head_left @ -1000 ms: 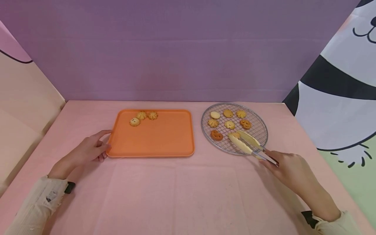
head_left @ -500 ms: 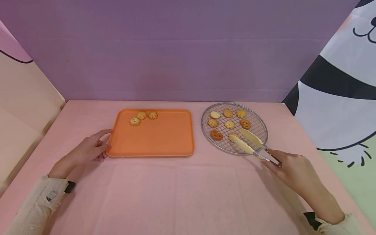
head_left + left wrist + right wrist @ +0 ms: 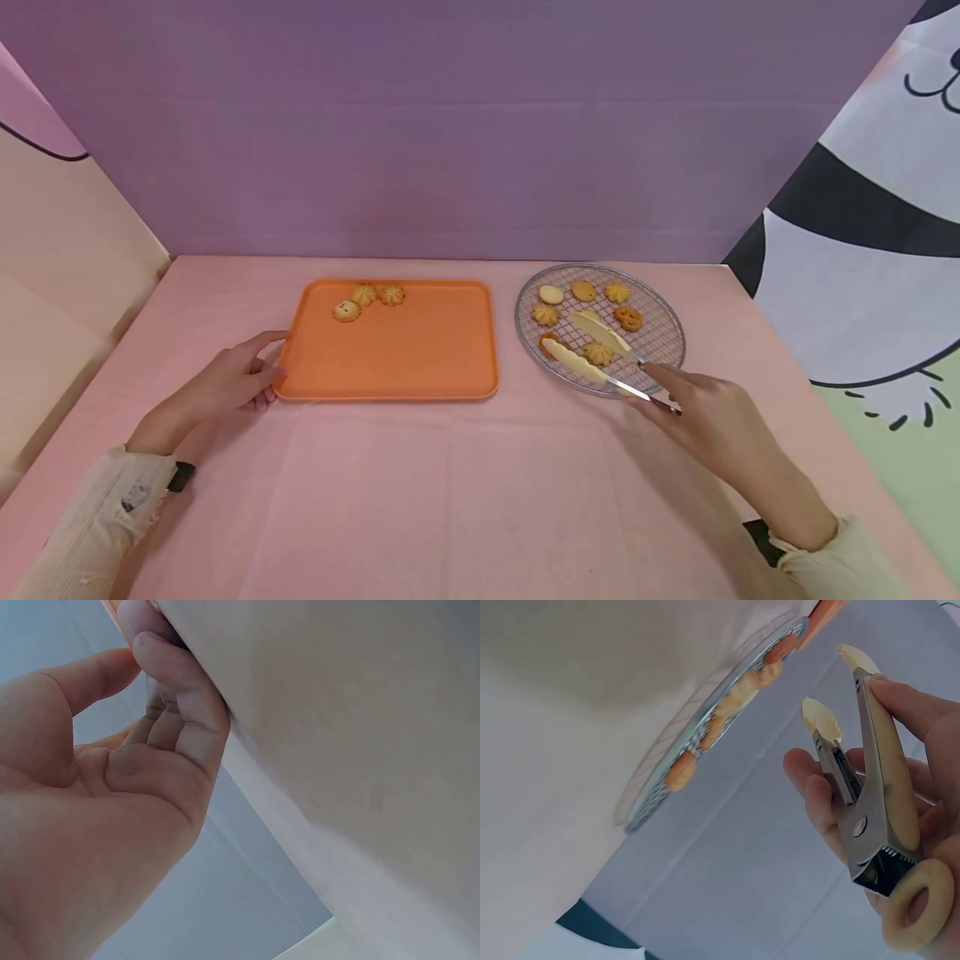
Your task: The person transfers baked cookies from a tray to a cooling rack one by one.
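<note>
My right hand (image 3: 712,425) grips metal tongs (image 3: 573,362) with cream scalloped tips, spread apart above a round wire rack (image 3: 660,350). One tip overlaps a pretzel-shaped cookie (image 3: 544,343), the other a pale cookie (image 3: 591,315). A flower-shaped cookie (image 3: 598,354) shows between the tong arms. The right wrist view shows the tongs (image 3: 889,750) with nothing between their tips and a ring at the handle end. At the left edge of an orange tray (image 3: 390,358), my left hand (image 3: 225,383) holds the rim with thumb and forefinger, its other fingers curled beneath.
Several more cookies lie on the rack, among them a second pretzel shape (image 3: 627,318) and a smooth oval one (image 3: 551,294). Near the tray's back edge sit a round face cookie (image 3: 347,311) and two flower-shaped ones (image 3: 392,295). A purple wall (image 3: 480,133) stands behind the pink tabletop (image 3: 450,492).
The tongs first spread off the flower-shaped cookie, which stays on the rack. They then moved left, over the pretzel-shaped and pale cookies. My left hand and the tray stay in place.
</note>
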The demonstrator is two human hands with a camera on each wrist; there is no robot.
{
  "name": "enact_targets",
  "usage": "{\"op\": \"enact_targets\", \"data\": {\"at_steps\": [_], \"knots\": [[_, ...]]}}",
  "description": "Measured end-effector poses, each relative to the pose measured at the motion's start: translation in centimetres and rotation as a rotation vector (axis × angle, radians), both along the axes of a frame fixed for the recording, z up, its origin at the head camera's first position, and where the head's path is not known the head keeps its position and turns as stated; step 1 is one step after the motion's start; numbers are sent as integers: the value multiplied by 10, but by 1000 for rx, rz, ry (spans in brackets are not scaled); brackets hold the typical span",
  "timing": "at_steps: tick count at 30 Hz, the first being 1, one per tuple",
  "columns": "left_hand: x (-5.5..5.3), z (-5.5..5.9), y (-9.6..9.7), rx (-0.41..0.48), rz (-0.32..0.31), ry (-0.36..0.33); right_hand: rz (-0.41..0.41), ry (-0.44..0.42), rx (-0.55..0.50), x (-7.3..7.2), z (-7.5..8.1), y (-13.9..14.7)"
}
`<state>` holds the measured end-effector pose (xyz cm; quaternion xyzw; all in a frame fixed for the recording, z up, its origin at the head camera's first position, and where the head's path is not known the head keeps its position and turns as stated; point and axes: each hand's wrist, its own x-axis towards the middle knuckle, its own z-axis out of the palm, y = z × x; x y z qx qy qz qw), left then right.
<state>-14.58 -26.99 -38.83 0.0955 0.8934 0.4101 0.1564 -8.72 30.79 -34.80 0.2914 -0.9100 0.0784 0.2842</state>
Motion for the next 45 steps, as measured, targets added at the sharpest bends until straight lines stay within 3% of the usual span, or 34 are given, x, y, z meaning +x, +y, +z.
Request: {"op": "enact_targets", "data": {"at_steps": [17,23,37,45], "knots": [[-1,-1,-1,-10,2,3,93,-41,33,-28,6,-56],[-1,-1,-2,-13,0,8,70,-118,68,-39,10,-79],[-1,-2,-2,-6,-10,26,155,-237,90,-78,5,-135],[-1,-2,-3,0,-17,34,143,-302,134,-102,2,-155]]}}
